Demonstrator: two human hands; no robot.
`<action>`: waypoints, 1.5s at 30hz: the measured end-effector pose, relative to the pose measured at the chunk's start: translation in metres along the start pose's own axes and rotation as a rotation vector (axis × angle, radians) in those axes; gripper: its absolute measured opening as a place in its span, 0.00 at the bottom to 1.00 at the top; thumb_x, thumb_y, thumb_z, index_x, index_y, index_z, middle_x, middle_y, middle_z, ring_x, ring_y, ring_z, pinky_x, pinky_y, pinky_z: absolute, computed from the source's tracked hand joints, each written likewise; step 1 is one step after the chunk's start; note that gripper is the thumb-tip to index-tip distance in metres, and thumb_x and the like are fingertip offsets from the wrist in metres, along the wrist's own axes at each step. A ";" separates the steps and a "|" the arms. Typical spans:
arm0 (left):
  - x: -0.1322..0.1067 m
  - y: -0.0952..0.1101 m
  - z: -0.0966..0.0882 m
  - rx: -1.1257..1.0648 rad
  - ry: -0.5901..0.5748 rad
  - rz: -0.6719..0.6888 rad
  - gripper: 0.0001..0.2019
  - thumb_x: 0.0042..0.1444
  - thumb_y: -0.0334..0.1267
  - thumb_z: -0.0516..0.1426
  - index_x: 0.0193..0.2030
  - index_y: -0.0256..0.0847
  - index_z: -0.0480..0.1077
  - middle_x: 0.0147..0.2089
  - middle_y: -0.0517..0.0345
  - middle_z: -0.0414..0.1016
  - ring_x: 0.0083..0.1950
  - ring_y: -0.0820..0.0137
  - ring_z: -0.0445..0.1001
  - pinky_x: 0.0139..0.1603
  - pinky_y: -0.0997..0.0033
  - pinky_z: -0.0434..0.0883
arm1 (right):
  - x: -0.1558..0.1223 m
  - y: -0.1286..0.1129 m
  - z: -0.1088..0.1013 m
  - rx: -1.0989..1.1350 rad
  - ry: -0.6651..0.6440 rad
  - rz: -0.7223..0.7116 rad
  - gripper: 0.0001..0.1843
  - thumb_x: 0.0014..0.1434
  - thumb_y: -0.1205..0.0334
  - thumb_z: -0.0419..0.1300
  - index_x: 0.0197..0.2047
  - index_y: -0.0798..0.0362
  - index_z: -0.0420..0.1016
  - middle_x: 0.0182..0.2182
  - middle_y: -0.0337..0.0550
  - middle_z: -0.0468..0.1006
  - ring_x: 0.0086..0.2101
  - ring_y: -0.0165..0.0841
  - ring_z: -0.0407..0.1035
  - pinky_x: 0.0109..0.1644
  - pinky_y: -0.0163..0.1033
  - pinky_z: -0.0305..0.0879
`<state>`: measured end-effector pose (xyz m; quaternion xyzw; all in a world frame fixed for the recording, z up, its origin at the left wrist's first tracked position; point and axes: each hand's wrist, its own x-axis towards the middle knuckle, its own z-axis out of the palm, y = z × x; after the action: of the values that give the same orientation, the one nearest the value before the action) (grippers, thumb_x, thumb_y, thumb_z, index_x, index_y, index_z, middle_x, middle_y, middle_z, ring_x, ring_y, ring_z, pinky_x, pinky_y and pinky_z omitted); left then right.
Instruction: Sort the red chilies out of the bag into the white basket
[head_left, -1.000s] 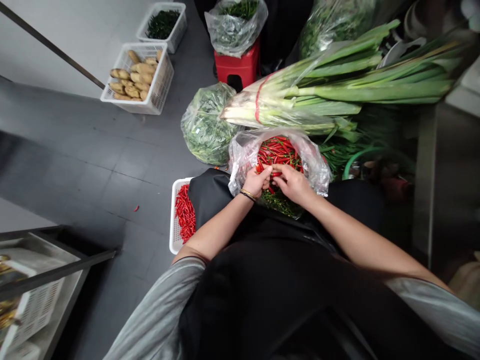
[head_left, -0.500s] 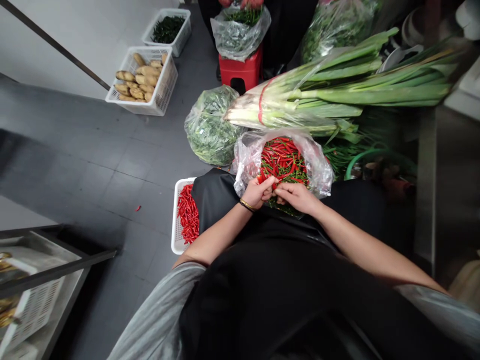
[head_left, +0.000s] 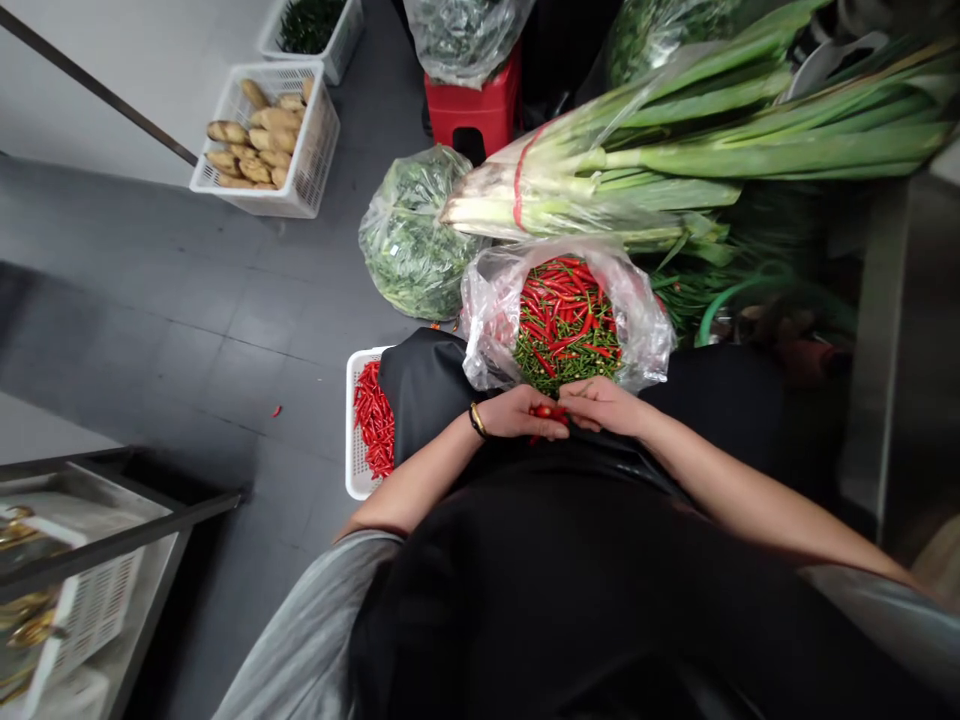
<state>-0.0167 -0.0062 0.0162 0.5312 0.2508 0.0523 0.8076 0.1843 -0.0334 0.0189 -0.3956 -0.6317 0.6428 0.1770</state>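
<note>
At nine o'clock, a white basket point(head_left: 358, 430) of red chillies sits on the grey floor point(head_left: 187, 320). My left hand point(head_left: 517, 412) and right hand point(head_left: 607, 405) pinch a few red chillies point(head_left: 546, 412) together. Twelve o'clock: the open plastic bag point(head_left: 491, 310) holds more.

chilli bag point(head_left: 566, 315) behind hands, basket point(head_left: 358, 425) left

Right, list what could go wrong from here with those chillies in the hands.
1. The left hand and right hand pinch a few red chillies over the black apron; one could slip to the floor, where a stray chilli already lies.
2. The open chilli bag leans at the knees and might tip and spill.
3. The white basket sits half under the apron, so a tossed chilli may miss it.
</note>
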 end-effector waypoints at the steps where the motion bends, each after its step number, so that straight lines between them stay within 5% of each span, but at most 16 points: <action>1: 0.004 -0.002 0.004 -0.055 0.049 -0.016 0.28 0.42 0.62 0.64 0.25 0.34 0.69 0.18 0.63 0.64 0.19 0.80 0.58 0.21 0.76 0.54 | 0.001 -0.003 -0.001 -0.159 0.095 -0.039 0.26 0.66 0.41 0.47 0.24 0.51 0.60 0.17 0.35 0.63 0.19 0.26 0.56 0.24 0.34 0.52; 4: 0.015 -0.006 0.012 -0.284 0.263 -0.060 0.30 0.43 0.68 0.60 0.24 0.38 0.64 0.15 0.67 0.56 0.15 0.81 0.50 0.18 0.76 0.46 | 0.011 -0.013 -0.004 -0.671 0.422 -0.138 0.22 0.67 0.51 0.48 0.24 0.51 0.63 0.21 0.41 0.68 0.25 0.30 0.63 0.30 0.36 0.55; 7: 0.017 -0.005 0.009 -0.312 0.456 0.000 0.29 0.45 0.67 0.59 0.23 0.39 0.61 0.16 0.68 0.52 0.17 0.80 0.49 0.19 0.75 0.46 | 0.025 -0.022 -0.010 -0.861 0.537 -0.091 0.20 0.67 0.54 0.47 0.25 0.51 0.65 0.23 0.45 0.70 0.27 0.32 0.65 0.32 0.37 0.55; 10: 0.005 0.001 -0.003 -0.017 0.536 0.181 0.25 0.46 0.60 0.63 0.22 0.37 0.65 0.19 0.64 0.58 0.23 0.78 0.55 0.25 0.75 0.53 | 0.036 -0.030 -0.018 -0.597 0.310 -0.050 0.24 0.67 0.49 0.48 0.23 0.51 0.65 0.21 0.41 0.68 0.24 0.30 0.63 0.31 0.36 0.56; 14: -0.011 0.016 -0.010 0.224 0.405 0.275 0.20 0.49 0.54 0.63 0.22 0.37 0.68 0.23 0.60 0.64 0.27 0.74 0.59 0.32 0.73 0.58 | 0.034 -0.034 -0.015 -0.102 -0.060 -0.037 0.29 0.64 0.41 0.52 0.19 0.52 0.63 0.19 0.35 0.63 0.20 0.25 0.57 0.24 0.33 0.54; 18: -0.012 0.024 -0.005 0.192 0.366 0.299 0.20 0.46 0.54 0.65 0.21 0.38 0.68 0.23 0.59 0.64 0.27 0.73 0.60 0.32 0.73 0.59 | 0.023 -0.024 0.000 0.358 0.126 -0.042 0.30 0.60 0.37 0.55 0.18 0.52 0.59 0.17 0.32 0.54 0.15 0.22 0.47 0.17 0.33 0.46; 20: -0.011 0.020 -0.006 0.072 0.363 0.291 0.22 0.45 0.56 0.65 0.21 0.38 0.69 0.22 0.58 0.65 0.26 0.74 0.60 0.29 0.73 0.58 | 0.016 -0.019 -0.007 0.416 0.237 -0.039 0.29 0.61 0.36 0.52 0.21 0.51 0.62 0.16 0.30 0.51 0.15 0.23 0.45 0.17 0.34 0.46; 24: -0.012 0.001 -0.019 -0.405 0.429 0.359 0.29 0.43 0.66 0.61 0.18 0.39 0.63 0.17 0.61 0.56 0.17 0.78 0.54 0.18 0.75 0.50 | 0.012 -0.016 -0.047 -0.277 0.027 0.084 0.24 0.57 0.38 0.60 0.34 0.53 0.76 0.22 0.37 0.67 0.21 0.28 0.61 0.25 0.35 0.59; 27: -0.012 -0.005 -0.025 -0.559 0.423 0.364 0.25 0.38 0.60 0.65 0.24 0.38 0.66 0.18 0.61 0.61 0.16 0.78 0.56 0.15 0.77 0.44 | 0.031 -0.014 -0.058 -0.936 0.157 0.135 0.18 0.60 0.48 0.61 0.46 0.52 0.78 0.40 0.50 0.76 0.34 0.37 0.71 0.35 0.39 0.64; 30: -0.008 -0.001 -0.022 -0.577 0.399 0.309 0.22 0.38 0.51 0.69 0.26 0.39 0.64 0.16 0.66 0.58 0.15 0.81 0.51 0.15 0.78 0.43 | 0.062 -0.007 -0.048 -1.231 0.164 0.163 0.14 0.64 0.60 0.54 0.48 0.54 0.77 0.44 0.57 0.75 0.40 0.42 0.72 0.37 0.41 0.63; 33: -0.002 0.007 -0.020 -0.534 0.552 0.233 0.22 0.39 0.47 0.70 0.24 0.39 0.62 0.15 0.71 0.51 0.15 0.83 0.47 0.17 0.78 0.43 | 0.080 0.000 -0.047 -1.217 0.097 0.103 0.12 0.62 0.65 0.53 0.40 0.56 0.78 0.39 0.56 0.77 0.39 0.41 0.72 0.37 0.40 0.61; 37: 0.018 0.015 -0.024 -0.317 0.768 0.218 0.19 0.33 0.39 0.72 0.29 0.35 0.71 0.19 0.69 0.61 0.21 0.83 0.56 0.23 0.78 0.52 | 0.066 -0.011 -0.061 -0.784 0.267 -0.034 0.09 0.61 0.60 0.55 0.34 0.53 0.73 0.30 0.44 0.76 0.31 0.35 0.69 0.36 0.38 0.61; 40: 0.035 0.021 -0.023 -0.270 0.685 0.233 0.18 0.32 0.36 0.72 0.25 0.34 0.70 0.20 0.68 0.63 0.23 0.82 0.59 0.26 0.78 0.55 | 0.047 -0.028 -0.059 -0.573 0.375 -0.097 0.10 0.61 0.56 0.54 0.33 0.52 0.71 0.24 0.40 0.72 0.27 0.33 0.66 0.34 0.38 0.61; 45: 0.036 0.022 -0.015 -0.453 0.549 0.049 0.20 0.40 0.47 0.69 0.22 0.37 0.64 0.13 0.70 0.54 0.15 0.83 0.49 0.18 0.77 0.43 | 0.039 -0.029 -0.036 -0.812 0.543 -0.139 0.10 0.61 0.58 0.53 0.31 0.52 0.70 0.32 0.49 0.74 0.34 0.38 0.68 0.42 0.43 0.63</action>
<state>0.0110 0.0285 0.0181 0.3105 0.4278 0.2668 0.8058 0.1783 0.0227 0.0397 -0.5426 -0.7873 0.2049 0.2091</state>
